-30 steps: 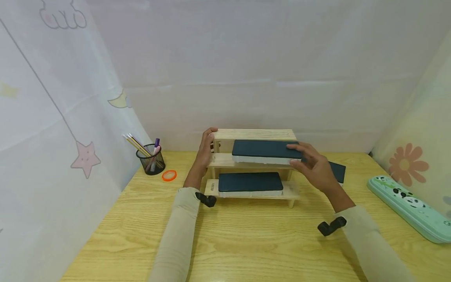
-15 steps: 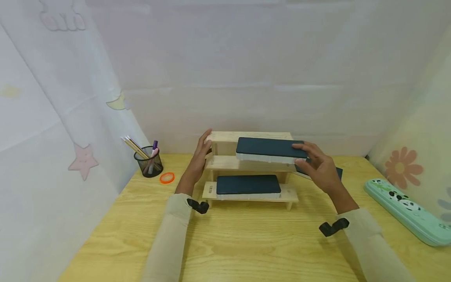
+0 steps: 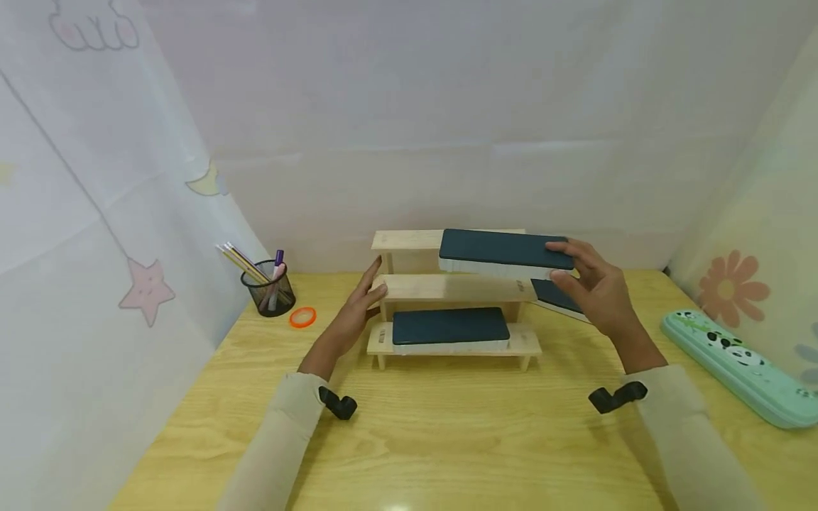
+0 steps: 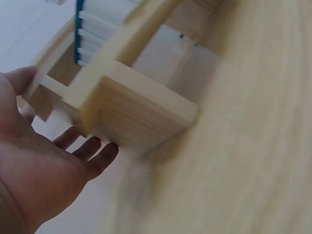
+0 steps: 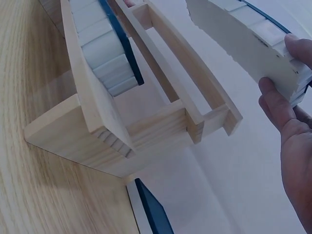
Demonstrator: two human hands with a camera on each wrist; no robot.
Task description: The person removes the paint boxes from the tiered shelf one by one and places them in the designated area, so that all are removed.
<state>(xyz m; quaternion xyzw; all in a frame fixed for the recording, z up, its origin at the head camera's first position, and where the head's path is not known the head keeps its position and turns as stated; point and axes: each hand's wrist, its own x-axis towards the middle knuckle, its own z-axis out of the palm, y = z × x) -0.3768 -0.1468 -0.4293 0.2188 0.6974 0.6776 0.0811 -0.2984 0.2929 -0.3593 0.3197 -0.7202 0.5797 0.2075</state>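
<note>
My right hand (image 3: 594, 292) pinches the right end of a long board eraser (image 3: 498, 250) with a dark teal top and white segmented body, thumb low and fingers on top. It is raised in front of the top tier of a three-tier wooden shelf (image 3: 447, 286), apart from the tiers in the right wrist view. A second eraser (image 3: 450, 326) lies on the lowest tier. At the shelf's left side is my left hand (image 3: 351, 316), its fingers extended and spread; in the left wrist view the fingertips (image 4: 109, 152) are right at the wooden side. Behind the shelf, partly hidden, lies a third eraser (image 3: 556, 294).
A black mesh pen cup (image 3: 271, 294) with pencils and pens stands at the left, beside an orange ring of tape (image 3: 303, 317). A mint panda pencil case (image 3: 735, 365) lies at the right. Pale curtain cloth (image 3: 409, 142) hangs behind and beside the wooden table (image 3: 447, 440).
My right hand has lifted the eraser from near the middle tier, up and to the right. My left hand has slid from the shelf's top corner down and toward me.
</note>
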